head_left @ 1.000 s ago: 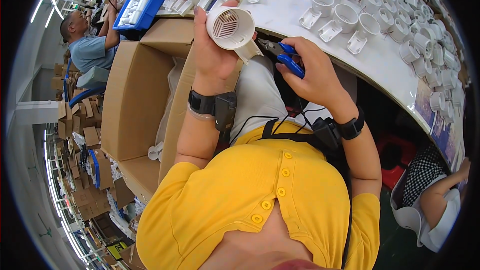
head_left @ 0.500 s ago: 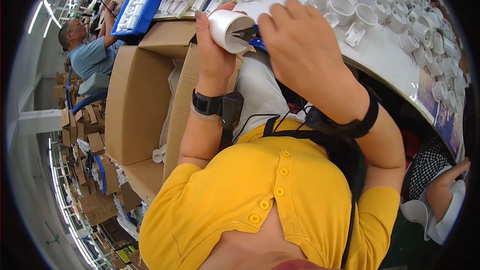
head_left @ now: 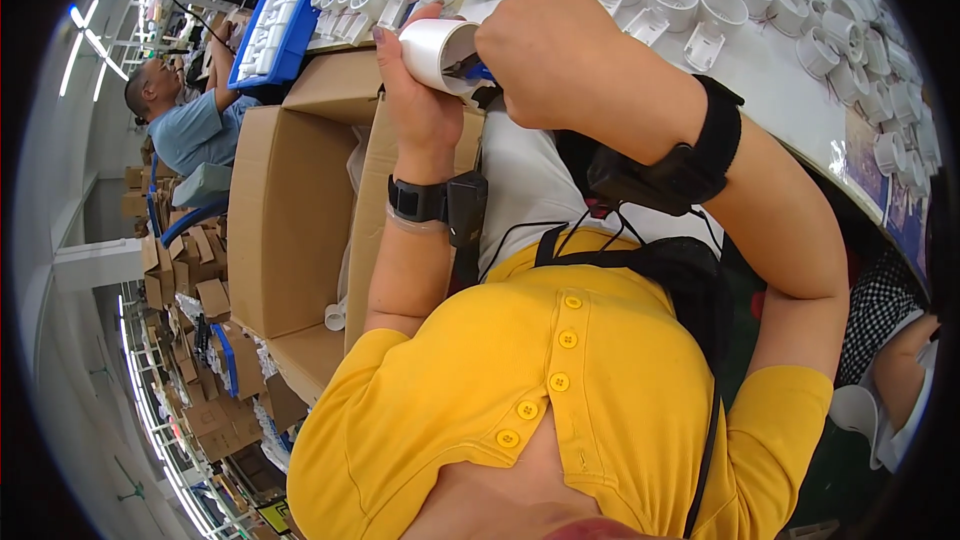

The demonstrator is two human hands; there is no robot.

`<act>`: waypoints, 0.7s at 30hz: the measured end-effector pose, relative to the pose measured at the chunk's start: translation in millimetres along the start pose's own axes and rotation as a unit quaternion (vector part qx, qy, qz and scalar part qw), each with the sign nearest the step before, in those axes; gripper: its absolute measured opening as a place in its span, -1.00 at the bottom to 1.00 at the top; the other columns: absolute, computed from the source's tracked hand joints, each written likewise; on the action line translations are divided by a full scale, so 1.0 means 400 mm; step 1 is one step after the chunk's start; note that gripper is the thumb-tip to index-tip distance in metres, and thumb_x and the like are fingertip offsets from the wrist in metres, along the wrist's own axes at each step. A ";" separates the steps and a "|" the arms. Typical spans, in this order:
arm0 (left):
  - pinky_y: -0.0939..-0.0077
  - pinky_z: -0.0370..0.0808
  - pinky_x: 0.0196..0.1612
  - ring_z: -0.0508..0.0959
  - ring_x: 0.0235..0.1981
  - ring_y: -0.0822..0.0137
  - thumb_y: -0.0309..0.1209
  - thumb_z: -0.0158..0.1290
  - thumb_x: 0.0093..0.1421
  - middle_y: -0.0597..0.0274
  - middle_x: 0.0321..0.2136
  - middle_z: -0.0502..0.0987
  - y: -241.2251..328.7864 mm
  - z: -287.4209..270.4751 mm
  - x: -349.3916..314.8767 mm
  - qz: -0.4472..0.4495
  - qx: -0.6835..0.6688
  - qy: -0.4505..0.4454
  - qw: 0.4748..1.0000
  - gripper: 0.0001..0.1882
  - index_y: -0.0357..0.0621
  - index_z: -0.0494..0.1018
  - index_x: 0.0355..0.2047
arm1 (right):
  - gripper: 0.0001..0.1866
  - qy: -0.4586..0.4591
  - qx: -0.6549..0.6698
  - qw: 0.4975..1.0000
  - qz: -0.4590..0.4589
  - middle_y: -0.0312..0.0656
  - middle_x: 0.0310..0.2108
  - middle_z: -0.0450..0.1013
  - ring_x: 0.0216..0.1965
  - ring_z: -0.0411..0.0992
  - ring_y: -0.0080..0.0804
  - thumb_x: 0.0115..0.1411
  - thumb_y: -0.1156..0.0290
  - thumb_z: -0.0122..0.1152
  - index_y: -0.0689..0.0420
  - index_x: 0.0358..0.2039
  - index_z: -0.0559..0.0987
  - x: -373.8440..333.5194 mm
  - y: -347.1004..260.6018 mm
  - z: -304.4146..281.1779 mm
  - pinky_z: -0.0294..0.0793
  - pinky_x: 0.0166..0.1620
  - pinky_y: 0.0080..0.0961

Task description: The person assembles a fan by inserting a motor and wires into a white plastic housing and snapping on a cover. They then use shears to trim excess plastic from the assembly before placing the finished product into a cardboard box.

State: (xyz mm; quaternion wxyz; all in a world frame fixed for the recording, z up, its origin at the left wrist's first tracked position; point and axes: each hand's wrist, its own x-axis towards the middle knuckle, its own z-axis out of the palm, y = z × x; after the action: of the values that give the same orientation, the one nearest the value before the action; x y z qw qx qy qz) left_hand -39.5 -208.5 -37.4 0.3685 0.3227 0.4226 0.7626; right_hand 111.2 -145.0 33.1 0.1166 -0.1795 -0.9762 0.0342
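Observation:
My left hand (head_left: 422, 112) is closed around a white plastic cylindrical housing (head_left: 425, 52), its open end turned toward the right. Blue-handled pliers (head_left: 483, 72) reach into that opening, and their dark jaws show just inside the rim. What the jaws touch inside cannot be made out. My right hand (head_left: 560, 52) is wrapped around the handles, its back turned up and covering most of the tool. Both hands are raised in front of the table's near edge.
On the white table (head_left: 765, 75) stand many white housings (head_left: 672, 0) with small side brackets. A blue tray (head_left: 305, 35) of white parts lies at the far left. Below it is an open cardboard box (head_left: 270, 230). A person in blue (head_left: 200, 125) sits beyond; another person's arm (head_left: 900, 360) shows at right.
My right hand has turned over at the wrist and shifted left, its elbow swinging outward. The pliers have turned with it, and the housing has moved slightly left.

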 end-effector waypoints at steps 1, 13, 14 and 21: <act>0.41 0.39 -0.07 0.48 -0.18 0.27 0.11 -0.39 0.30 0.08 -0.24 0.50 -0.003 0.000 -0.001 0.001 0.001 0.002 1.000 -0.34 -0.25 0.32 -0.01 | -0.83 0.000 0.001 1.000 0.001 -0.12 -0.57 0.50 -0.48 0.49 -0.22 -0.30 0.44 0.28 0.14 -0.57 0.60 0.002 -0.001 -0.002 0.48 -0.42 -0.41; 0.38 0.38 -0.04 0.46 -0.13 0.24 0.12 -0.39 0.29 0.08 -0.17 0.47 -0.033 -0.007 0.006 0.037 -0.048 0.027 0.998 -0.34 -0.24 0.33 -0.02 | -0.80 -0.029 -0.045 0.998 -0.024 -0.21 -0.56 0.52 -0.46 0.52 -0.28 -0.27 0.39 0.32 0.05 -0.51 0.64 0.042 -0.017 -0.002 0.50 -0.41 -0.44; 0.38 0.38 -0.04 0.46 -0.13 0.24 0.12 -0.39 0.29 0.08 -0.17 0.47 -0.032 -0.009 0.007 0.037 -0.047 0.026 0.998 -0.34 -0.24 0.33 -0.02 | -0.81 -0.022 -0.044 0.998 -0.027 -0.22 -0.56 0.52 -0.46 0.53 -0.30 -0.26 0.38 0.32 0.05 -0.51 0.64 0.048 -0.019 0.005 0.50 -0.40 -0.44; 0.35 0.33 0.05 0.43 -0.04 0.20 0.11 -0.43 0.28 0.09 -0.09 0.45 -0.011 -0.043 0.021 0.040 -0.050 0.012 0.998 -0.34 -0.23 0.33 -0.02 | -0.79 0.015 -0.013 0.998 -0.062 -0.18 -0.53 0.53 -0.45 0.53 -0.26 -0.25 0.35 0.31 0.07 -0.50 0.63 0.055 -0.014 0.005 0.51 -0.40 -0.41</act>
State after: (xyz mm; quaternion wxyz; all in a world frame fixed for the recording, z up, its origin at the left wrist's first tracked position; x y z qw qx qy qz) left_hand -56.2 -207.0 -47.1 0.3478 0.3115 0.3753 0.8007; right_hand 88.7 -142.3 36.7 0.1312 -0.1204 -0.9840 0.0110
